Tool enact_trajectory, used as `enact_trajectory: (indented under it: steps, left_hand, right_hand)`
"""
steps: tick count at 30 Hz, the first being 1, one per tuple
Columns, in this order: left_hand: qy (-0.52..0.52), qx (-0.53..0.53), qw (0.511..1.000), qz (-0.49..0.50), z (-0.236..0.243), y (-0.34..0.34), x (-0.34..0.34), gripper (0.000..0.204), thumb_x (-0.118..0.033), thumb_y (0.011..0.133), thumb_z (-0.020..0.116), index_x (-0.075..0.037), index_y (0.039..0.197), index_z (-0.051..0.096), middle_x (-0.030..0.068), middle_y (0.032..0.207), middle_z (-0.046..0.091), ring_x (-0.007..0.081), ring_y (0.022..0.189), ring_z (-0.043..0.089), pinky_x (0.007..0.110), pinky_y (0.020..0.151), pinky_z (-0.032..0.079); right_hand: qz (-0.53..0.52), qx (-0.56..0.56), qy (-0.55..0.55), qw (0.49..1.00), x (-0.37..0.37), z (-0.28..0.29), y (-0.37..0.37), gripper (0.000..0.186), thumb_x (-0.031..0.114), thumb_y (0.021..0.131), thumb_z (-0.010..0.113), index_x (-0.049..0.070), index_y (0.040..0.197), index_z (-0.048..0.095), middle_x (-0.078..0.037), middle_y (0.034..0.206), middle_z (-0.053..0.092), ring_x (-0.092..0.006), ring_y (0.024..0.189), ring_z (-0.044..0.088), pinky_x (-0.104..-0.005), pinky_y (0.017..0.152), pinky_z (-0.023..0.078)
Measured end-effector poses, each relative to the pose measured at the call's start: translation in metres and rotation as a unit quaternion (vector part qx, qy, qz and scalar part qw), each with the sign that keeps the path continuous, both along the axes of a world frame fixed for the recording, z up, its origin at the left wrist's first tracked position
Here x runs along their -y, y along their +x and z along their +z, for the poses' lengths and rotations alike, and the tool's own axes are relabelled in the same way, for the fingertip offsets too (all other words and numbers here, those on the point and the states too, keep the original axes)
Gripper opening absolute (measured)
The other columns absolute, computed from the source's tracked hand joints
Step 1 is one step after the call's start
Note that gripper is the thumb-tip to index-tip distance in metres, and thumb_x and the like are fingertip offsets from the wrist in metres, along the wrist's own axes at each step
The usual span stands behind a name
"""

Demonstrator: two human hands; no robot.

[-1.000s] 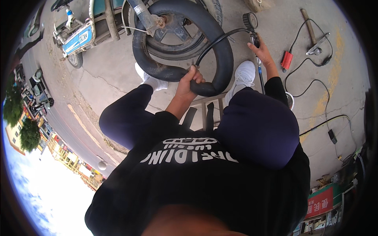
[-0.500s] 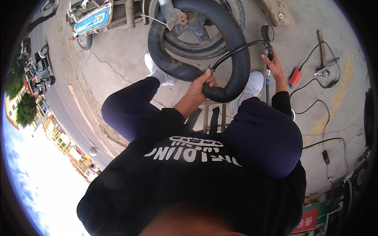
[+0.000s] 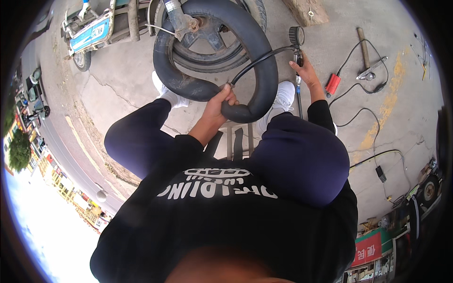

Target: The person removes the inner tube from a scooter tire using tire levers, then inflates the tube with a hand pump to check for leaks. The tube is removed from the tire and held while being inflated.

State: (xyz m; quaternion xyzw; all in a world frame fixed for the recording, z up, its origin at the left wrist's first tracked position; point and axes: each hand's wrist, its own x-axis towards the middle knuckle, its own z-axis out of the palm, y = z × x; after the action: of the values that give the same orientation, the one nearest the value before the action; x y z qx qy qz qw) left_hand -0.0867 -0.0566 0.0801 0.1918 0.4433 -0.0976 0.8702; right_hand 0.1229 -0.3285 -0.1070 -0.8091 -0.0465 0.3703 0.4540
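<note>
A black inner tube hangs in a loop in front of a motorcycle wheel. My left hand is closed at the tube's near side, thumb and fingers pinching the hose end against it; the valve itself is hidden. From there a short black hose runs right to a tyre inflator with a round gauge on top. The fingers of my right hand are wrapped round the inflator's handle. An air line leads down from it beside my right shoe. Near my left hand, the tube bends sharply.
Right of my right hand lie a red tool with a black cord and a hammer. A wooden block is at the far side. Cables cross the concrete. Below the tube is a small stool frame; a blue-panelled vehicle stands far left.
The whole scene has shifted left in the picture as my head moved. The tube looks slightly fuller beside my left hand. Both hands keep their grips.
</note>
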Motion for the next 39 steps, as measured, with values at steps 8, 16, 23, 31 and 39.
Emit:
enact_trajectory:
  steps: [8, 16, 23, 31, 39]
  left_hand:
    - [-0.006, 0.012, 1.0, 0.027, 0.0, -0.008, 0.002, 0.019, -0.026, 0.094, 0.06, -0.01, 0.088, 0.052, -0.0024, 0.065, 0.041, 0.0127, 0.061, 0.043, 0.031, 0.07, 0.044]
    - [-0.016, 0.017, 0.999, 0.049, 0.0, -0.019, 0.0, 0.018, -0.025, 0.093, 0.062, -0.01, 0.09, 0.053, -0.0031, 0.064, 0.042, 0.0119, 0.06, 0.043, 0.03, 0.067, 0.043]
    - [-0.009, 0.002, 0.999, 0.053, 0.0, -0.023, 0.003, 0.019, -0.024, 0.09, 0.066, -0.01, 0.091, 0.053, -0.0032, 0.064, 0.042, 0.0122, 0.06, 0.044, 0.03, 0.065, 0.043]
    - [0.005, -0.008, 0.999, 0.045, 0.003, -0.023, 0.005, 0.022, -0.026, 0.089, 0.067, -0.01, 0.091, 0.053, -0.0023, 0.064, 0.043, 0.014, 0.061, 0.045, 0.031, 0.066, 0.045]
    - [0.006, 0.001, 0.999, 0.041, 0.005, -0.027, 0.007, 0.023, -0.028, 0.089, 0.067, -0.01, 0.089, 0.053, -0.0021, 0.064, 0.044, 0.0141, 0.061, 0.046, 0.031, 0.066, 0.044]
  right_hand:
    - [0.066, 0.03, -0.051, 0.996, -0.002, 0.005, 0.007, 0.096, 0.044, 0.077, 0.073, -0.006, 0.144, 0.026, -0.028, 0.124, 0.056, -0.0322, 0.117, 0.056, -0.035, 0.1, 0.04]
    - [0.08, 0.009, -0.019, 0.997, -0.002, -0.003, 0.006, 0.091, 0.042, 0.079, 0.072, -0.007, 0.142, 0.029, -0.027, 0.122, 0.057, -0.0318, 0.115, 0.057, -0.0353, 0.097, 0.043]
    - [0.067, 0.016, 0.006, 0.998, 0.001, -0.013, 0.007, 0.087, 0.037, 0.079, 0.074, -0.008, 0.141, 0.03, -0.025, 0.121, 0.058, -0.0296, 0.113, 0.058, -0.0345, 0.096, 0.043]
    - [0.07, 0.003, 0.005, 0.998, 0.004, -0.008, 0.01, 0.088, 0.036, 0.079, 0.074, -0.008, 0.141, 0.03, -0.023, 0.121, 0.058, -0.0283, 0.111, 0.058, -0.0334, 0.096, 0.043]
    - [0.063, 0.087, -0.15, 0.983, 0.008, 0.037, 0.027, 0.065, 0.033, 0.084, 0.07, -0.006, 0.131, 0.047, -0.026, 0.115, 0.062, -0.0326, 0.103, 0.063, -0.0361, 0.089, 0.048]
